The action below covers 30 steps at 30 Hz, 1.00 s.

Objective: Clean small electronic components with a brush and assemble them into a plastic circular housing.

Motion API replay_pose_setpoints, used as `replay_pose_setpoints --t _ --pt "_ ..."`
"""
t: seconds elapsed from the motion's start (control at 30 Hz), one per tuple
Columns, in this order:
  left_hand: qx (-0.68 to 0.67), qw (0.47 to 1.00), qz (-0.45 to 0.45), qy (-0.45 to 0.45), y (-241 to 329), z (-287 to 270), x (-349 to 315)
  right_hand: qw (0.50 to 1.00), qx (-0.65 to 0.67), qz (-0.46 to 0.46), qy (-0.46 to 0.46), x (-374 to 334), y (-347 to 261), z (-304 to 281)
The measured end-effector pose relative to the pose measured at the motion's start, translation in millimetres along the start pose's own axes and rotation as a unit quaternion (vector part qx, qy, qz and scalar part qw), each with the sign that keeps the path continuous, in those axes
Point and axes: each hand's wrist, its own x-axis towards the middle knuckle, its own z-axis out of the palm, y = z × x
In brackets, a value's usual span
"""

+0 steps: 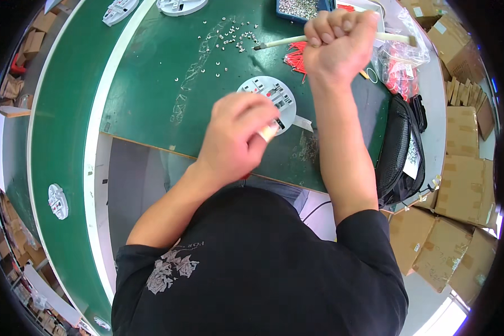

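Observation:
A round light-grey disc-shaped assembly (284, 103) with small dark and red parts lies on the green bench. My left hand (232, 137), blurred by motion, is over the disc's near left side. Its closed fingers pinch a small whitish-yellow piece (269, 133) whose kind I cannot make out. Higher and to the right, my right hand (341, 47) is wrapped round a slender cream-coloured rod (285, 42). The rod lies nearly level, with a dark tip pointing left at small loose metal pieces (229, 39) scattered on the bench. Below that fist lies a bundle of thin red wires (295, 59).
At the far edge a blue bin (280, 15) holds many small metal parts. Clear plastic bags (400, 61) and a black mesh case (397, 151) are at the right. Along the left, a green conveyor (61, 157) carries more grey discs (57, 201). Cardboard boxes (459, 185) are stacked beyond.

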Motion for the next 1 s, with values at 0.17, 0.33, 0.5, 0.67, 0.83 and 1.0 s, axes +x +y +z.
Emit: replay_pose_setpoints --t 0.17,0.33,0.5,0.67,0.83,1.0 --pt "-0.051 0.988 -0.090 0.118 -21.3 -13.5 30.5 0.995 0.035 0.043 -0.077 -3.6 -40.1 -12.9" --pt "-0.051 0.992 -0.058 0.101 -31.6 -18.3 35.3 0.982 0.096 0.117 -0.110 -8.6 -57.8 -17.0" --pt "-0.096 0.985 -0.089 0.110 -35.5 -17.1 30.3 0.980 0.116 0.120 -0.107 -14.0 -64.7 -15.7" --pt "-0.184 0.969 -0.126 0.105 -37.2 -20.9 28.6 0.975 0.130 0.125 -0.127 -14.3 -63.8 -9.9" --pt "-0.287 0.934 -0.151 0.152 -40.2 -15.6 31.3 0.972 0.137 0.133 -0.139 -10.7 -61.3 -7.7" --pt "-0.278 0.943 -0.120 0.139 -49.8 -13.6 30.6 0.970 0.126 0.141 -0.152 -3.7 -61.0 -8.9"
